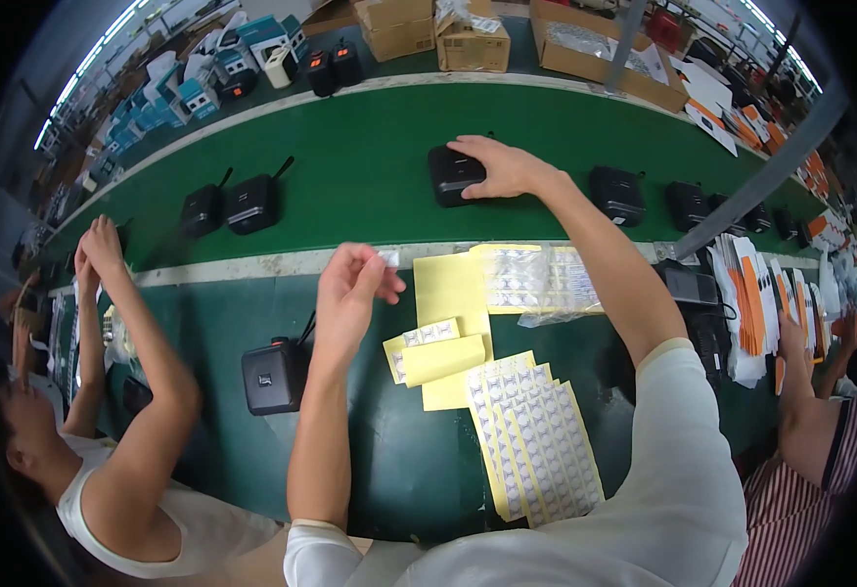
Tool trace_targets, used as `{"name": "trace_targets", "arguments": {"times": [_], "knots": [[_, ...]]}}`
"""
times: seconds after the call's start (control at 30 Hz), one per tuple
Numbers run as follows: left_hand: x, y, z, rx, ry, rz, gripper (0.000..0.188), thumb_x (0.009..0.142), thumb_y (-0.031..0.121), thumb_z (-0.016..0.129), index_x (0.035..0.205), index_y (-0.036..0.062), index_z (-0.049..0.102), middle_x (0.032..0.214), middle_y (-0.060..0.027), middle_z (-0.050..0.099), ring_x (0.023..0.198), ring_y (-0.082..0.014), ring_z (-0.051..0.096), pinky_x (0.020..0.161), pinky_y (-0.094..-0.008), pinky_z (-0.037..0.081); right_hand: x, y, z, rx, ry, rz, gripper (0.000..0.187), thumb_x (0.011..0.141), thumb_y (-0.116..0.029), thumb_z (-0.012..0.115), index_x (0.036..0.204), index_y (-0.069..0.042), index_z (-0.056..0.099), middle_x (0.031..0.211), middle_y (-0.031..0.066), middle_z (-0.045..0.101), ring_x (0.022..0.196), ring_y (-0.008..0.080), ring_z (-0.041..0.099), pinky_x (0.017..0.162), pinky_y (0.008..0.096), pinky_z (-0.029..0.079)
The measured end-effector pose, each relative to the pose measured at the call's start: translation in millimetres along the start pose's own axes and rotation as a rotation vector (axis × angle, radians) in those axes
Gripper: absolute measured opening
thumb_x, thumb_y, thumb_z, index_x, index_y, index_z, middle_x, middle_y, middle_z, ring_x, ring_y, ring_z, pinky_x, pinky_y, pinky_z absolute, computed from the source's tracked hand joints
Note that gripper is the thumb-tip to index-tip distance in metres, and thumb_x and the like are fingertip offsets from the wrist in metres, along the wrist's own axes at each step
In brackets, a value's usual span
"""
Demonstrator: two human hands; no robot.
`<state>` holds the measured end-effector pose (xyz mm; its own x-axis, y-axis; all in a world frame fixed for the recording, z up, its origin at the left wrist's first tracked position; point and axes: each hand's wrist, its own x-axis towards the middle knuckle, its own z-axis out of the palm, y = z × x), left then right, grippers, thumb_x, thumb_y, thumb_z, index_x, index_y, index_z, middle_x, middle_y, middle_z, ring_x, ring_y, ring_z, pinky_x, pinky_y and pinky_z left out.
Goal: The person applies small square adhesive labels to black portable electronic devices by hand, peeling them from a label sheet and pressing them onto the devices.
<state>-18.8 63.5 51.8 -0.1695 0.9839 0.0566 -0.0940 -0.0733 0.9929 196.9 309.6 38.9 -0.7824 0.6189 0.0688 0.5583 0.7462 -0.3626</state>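
My right hand [507,168] reaches over the green belt [370,127] and grips a black box-shaped device [446,176] with rounded corners, fingers on its top and thumb on its near side. Nearer to me, my left hand [352,292] pinches a small white sticker [389,258] between thumb and forefinger. Beside that hand, to the left, another black device [274,378] with a strap stands on the green table. Yellow-backed sticker sheets [536,440] lie fanned out between my arms, and a partly peeled, folded sheet [443,357] rests on a yellow sheet.
More black devices [252,203] sit along the belt on both sides. A clear plastic bag [551,279] covers some sheets. A grey metal post [761,186] slants across the right. Co-workers sit at left [145,450] and right [810,440]. Cardboard boxes [473,47] stand beyond the belt.
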Motion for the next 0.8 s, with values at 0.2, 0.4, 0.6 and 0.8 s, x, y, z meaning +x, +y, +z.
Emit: {"name": "trace_targets", "arguments": {"times": [0.2,0.4,0.6,0.8], "knots": [[39,-19,16,0.050,0.020,-0.039,0.009,0.098,0.012,0.051,0.096,0.0027,0.051,0.086,-0.0073,0.060,0.071,-0.0153,0.062,0.063,-0.0282,0.051,8,-18,-6,0.075,0.021,0.140,0.079,0.074,-0.048,0.076,0.138,-0.009,0.051,0.134,0.0202,0.050,0.121,0.0338,0.052,0.104,0.0370,0.042],[66,-29,21,0.093,0.051,0.005,0.010,0.096,0.011,0.056,0.096,0.0020,0.053,0.083,-0.0042,0.057,0.068,-0.0116,0.059,0.053,-0.0261,0.051,19,-41,13,0.445,0.041,0.124,0.082,0.072,-0.061,0.072,0.130,-0.005,0.060,0.126,0.0205,0.062,0.115,0.0339,0.060,0.100,0.0365,0.045],[71,-36,20,0.306,0.215,0.012,0.013,0.096,0.013,0.058,0.094,-0.0005,0.057,0.082,-0.0046,0.061,0.069,-0.0108,0.061,0.055,-0.0262,0.053,21,-55,23,0.499,-0.002,0.132,0.072,0.081,-0.053,0.070,0.132,-0.005,0.058,0.125,0.0208,0.059,0.114,0.0289,0.057,0.099,0.0332,0.043],[73,-46,23,0.301,0.307,0.058,0.014,0.093,0.011,0.062,0.090,-0.0019,0.060,0.076,-0.0066,0.064,0.067,-0.0119,0.063,0.057,-0.0265,0.052,18,-67,18,0.424,-0.010,0.176,0.072,0.080,-0.057,0.069,0.133,-0.010,0.058,0.120,0.0183,0.058,0.111,0.0297,0.057,0.095,0.0333,0.044]]}}
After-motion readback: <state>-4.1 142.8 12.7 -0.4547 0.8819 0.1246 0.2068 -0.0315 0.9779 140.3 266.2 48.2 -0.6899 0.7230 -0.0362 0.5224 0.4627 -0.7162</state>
